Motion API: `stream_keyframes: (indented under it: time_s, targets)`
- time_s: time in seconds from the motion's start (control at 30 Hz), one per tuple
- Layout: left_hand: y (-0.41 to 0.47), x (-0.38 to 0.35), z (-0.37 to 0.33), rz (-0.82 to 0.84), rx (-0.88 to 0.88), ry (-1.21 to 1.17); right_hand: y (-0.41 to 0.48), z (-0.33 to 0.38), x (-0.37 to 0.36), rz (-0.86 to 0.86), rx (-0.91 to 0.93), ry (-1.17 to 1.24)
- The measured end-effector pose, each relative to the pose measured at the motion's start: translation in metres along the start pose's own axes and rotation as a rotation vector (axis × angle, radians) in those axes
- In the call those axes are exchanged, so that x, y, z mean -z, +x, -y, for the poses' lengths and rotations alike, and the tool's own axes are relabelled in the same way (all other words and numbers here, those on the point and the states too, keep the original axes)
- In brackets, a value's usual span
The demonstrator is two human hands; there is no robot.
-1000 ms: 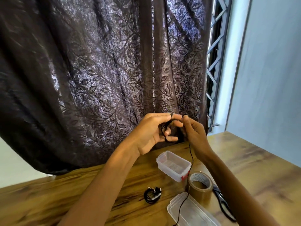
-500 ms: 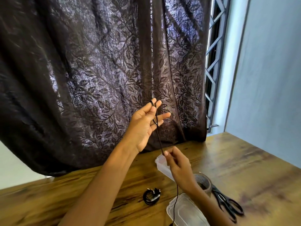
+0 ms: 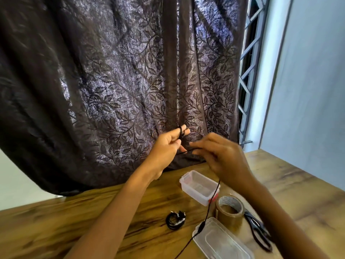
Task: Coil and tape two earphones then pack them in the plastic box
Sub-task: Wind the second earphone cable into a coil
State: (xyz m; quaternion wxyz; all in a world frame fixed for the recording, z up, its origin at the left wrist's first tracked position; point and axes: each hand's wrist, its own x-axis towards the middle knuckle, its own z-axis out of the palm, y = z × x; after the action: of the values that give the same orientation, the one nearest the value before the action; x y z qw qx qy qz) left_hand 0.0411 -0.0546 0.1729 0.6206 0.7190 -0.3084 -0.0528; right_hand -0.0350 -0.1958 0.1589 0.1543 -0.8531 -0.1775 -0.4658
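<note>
Right hand (image 3: pixel 222 156) higher, cable (image 3: pixel 212 200) in grip

earphones (image 3: pixel 175 220) (image 3: pixel 201 227): two
plastic box (image 3: pixel 192 194): one
lid (image 3: pixel 224 242): one
tape roll (image 3: pixel 227 218): one
scissors (image 3: pixel 258 230): one
hands (image 3: pixel 166 146) (image 3: pixel 222 156): two

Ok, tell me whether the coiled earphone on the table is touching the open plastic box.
Apart. The head view shows bare table between the coiled earphone and the plastic box.
</note>
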Motion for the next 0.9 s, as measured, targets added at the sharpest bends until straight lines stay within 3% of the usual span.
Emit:
stream_keyframes:
  time_s: [0.17, 0.37, 0.67, 0.9]
  targets:
    - [-0.013, -0.006, -0.011, 0.178, 0.046, -0.160, 0.040, -0.015, 0.022, 0.023, -0.010, 0.102]
    - [-0.020, -0.007, -0.032, 0.257, 0.083, -0.410, 0.053, -0.039, 0.015, 0.059, -0.196, 0.417]
    - [-0.014, -0.002, -0.035, 0.250, 0.059, -0.528, 0.010, -0.047, -0.038, -0.119, -0.559, 0.740]
    - [-0.004, 0.000, -0.027, 0.145, 0.003, -0.503, -0.035, -0.023, -0.086, 0.045, -0.794, 0.810]
